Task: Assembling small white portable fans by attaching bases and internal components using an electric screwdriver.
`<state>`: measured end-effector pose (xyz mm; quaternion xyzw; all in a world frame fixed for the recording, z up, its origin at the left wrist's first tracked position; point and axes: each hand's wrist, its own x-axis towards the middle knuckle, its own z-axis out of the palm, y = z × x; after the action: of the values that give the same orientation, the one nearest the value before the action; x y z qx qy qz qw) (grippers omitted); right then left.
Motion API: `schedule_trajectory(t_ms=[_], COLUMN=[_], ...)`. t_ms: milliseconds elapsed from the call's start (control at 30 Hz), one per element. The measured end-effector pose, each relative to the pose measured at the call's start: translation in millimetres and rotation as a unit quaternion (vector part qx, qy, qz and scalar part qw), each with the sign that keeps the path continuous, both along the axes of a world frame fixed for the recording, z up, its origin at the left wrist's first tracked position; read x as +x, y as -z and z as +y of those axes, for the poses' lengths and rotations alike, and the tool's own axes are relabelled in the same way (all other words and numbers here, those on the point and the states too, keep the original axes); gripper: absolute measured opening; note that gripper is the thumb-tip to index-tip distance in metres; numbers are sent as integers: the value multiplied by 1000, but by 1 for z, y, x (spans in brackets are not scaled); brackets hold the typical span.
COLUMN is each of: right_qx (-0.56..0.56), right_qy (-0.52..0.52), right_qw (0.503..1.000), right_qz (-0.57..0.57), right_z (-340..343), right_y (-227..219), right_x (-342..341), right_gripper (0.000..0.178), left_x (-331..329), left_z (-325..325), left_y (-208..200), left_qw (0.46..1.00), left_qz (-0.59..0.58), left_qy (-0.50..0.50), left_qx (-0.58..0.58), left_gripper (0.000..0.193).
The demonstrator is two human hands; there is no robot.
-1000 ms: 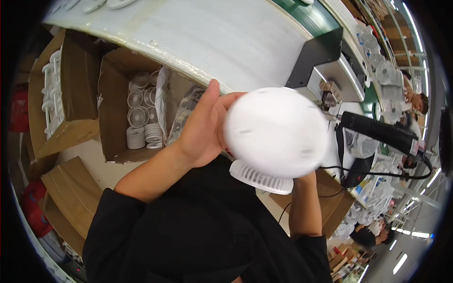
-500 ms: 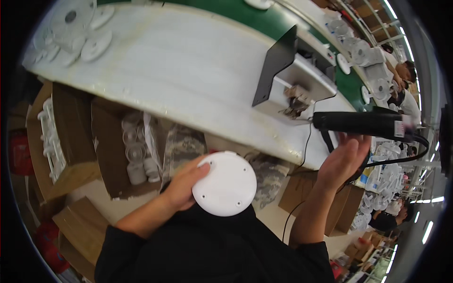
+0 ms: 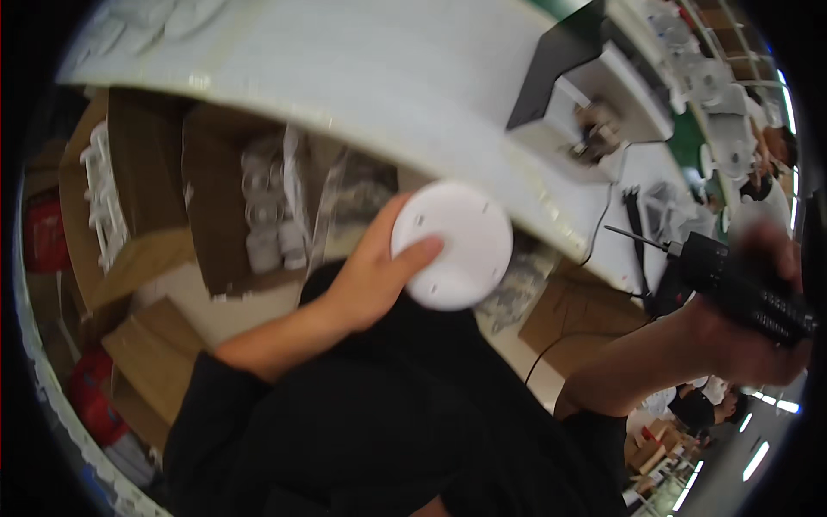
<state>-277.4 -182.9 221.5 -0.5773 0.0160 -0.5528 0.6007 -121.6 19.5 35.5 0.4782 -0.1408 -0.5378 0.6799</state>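
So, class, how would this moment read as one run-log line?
left hand: holds white disc | right hand: grips black screwdriver | bit: apart from disc | table: metal machine

One round white disc [image 3: 465,258] is hiding part of the left hand [image 3: 383,269]. The right hand [image 3: 730,346], blurred, is gripping a black screwdriver [image 3: 732,283] whose rear is disappearing into the dark rim. Upper-left white parts [image 3: 191,17] are blurring indistinctly.

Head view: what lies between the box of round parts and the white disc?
Camouflage cloth and the left hand, which holds the disc; the head view shows this.
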Motion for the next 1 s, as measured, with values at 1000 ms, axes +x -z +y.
schedule_trajectory(t_ms=[1000], right_qx=[51], right_qy=[-84], right_qw=[993], right_qz=[61], right_z=[88], right_y=[73], right_x=[52], right_gripper=[63], left_x=[-22], left_z=[-20], left_y=[9], left_qw=[997], left_qz=[5], left_qy=[-21], left_qx=[-71], left_gripper=[39])
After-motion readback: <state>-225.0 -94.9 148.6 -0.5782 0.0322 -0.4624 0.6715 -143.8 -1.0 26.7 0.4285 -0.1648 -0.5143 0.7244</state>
